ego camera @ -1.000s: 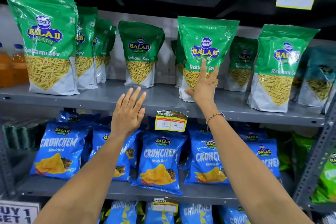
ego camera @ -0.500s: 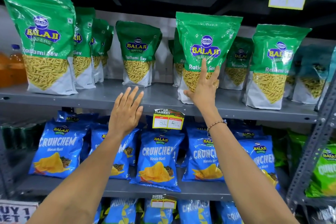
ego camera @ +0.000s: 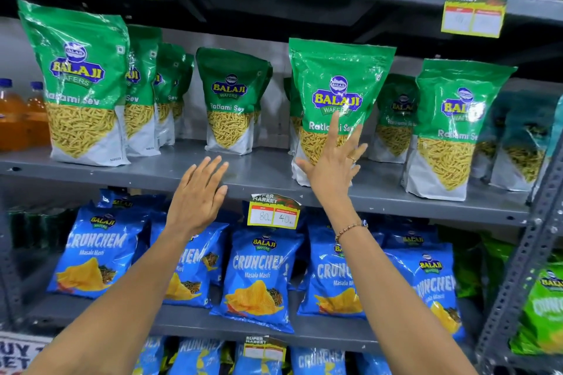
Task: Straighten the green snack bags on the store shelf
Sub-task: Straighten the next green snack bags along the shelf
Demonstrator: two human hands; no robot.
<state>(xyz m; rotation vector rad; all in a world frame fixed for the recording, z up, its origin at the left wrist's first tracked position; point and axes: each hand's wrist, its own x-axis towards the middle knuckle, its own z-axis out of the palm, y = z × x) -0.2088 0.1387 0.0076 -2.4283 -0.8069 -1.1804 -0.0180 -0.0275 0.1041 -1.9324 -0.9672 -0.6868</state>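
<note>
Green Balaji Ratlami Sev bags stand along the grey middle shelf (ego camera: 262, 175). My right hand (ego camera: 333, 167) lies flat with spread fingers against the lower front of the centre bag (ego camera: 338, 82), which stands near the shelf's front edge. My left hand (ego camera: 198, 195) hovers open in front of the shelf edge, below a smaller-looking bag (ego camera: 231, 100) set further back. A large bag (ego camera: 76, 82) stands at the front left with more bags behind it. Another front bag (ego camera: 457, 119) stands at the right.
Blue Crunchem bags (ego camera: 259, 277) fill the shelf below. A yellow price tag (ego camera: 274, 213) hangs from the middle shelf's edge between my arms. Orange drink bottles (ego camera: 21, 119) stand at far left. A perforated steel upright (ego camera: 530, 253) runs along the right side.
My right hand has slid slightly up the centre bag's front, fingers spreading. My left hand stays open below the shelf edge. The view has tilted a little upward.
</note>
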